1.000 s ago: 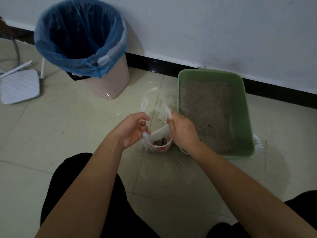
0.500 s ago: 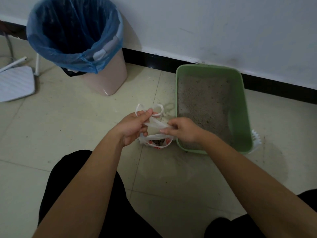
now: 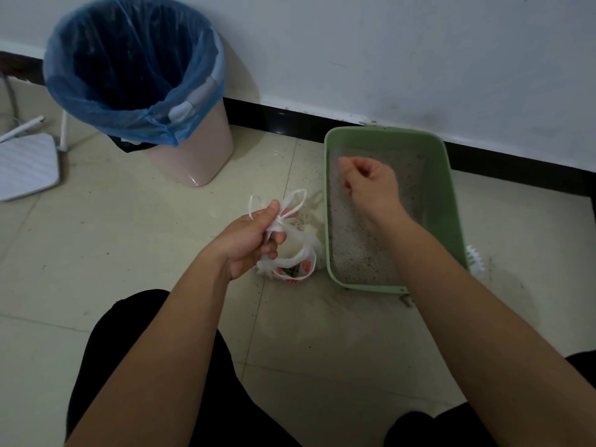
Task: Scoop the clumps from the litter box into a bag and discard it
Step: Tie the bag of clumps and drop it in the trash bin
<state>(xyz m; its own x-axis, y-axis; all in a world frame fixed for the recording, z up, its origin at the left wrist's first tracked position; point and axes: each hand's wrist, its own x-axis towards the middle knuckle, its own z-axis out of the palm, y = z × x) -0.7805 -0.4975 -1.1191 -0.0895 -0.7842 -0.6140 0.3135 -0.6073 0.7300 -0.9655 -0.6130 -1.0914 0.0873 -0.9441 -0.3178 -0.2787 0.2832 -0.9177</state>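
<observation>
L fingers (image 3: 274,245) are curling tight round the bunched neck of the bag (image 3: 301,256), thumb pressing on top; the two handle loops (image 3: 298,198) are sticking up past the knuckles; the L hand (image 3: 248,243) is holding the neck up while the bag's bottom is sitting on the floor (image 3: 129,240), just beside the litter box (image 3: 454,204) on its left side; dark clumps (image 3: 290,271) are showing through the thin white plastic w/ red print low down.

R fingers (image 3: 347,179) are curling in toward the palm w/ nothing visible in them; the R hand (image 3: 375,187) is hovering over the far half of the box, well apart from the bag; the forearm is crossing the box's near right corner.

The box is lying against the black skirting (image 3: 290,122) at the foot of the wall, grey litter (image 3: 354,250) covering its bottom; a white toothed plastic piece (image 3: 474,260) is poking out behind its right side; can't tell what it is.

The bin (image 3: 200,159), pink w/ a blue liner (image 3: 129,79), is standing to the far left of the bag, near the wall; a flat white device w/ antennas (image 3: 25,169) is lying left of it; black-clad knees (image 3: 145,350) are filling the near edge.
</observation>
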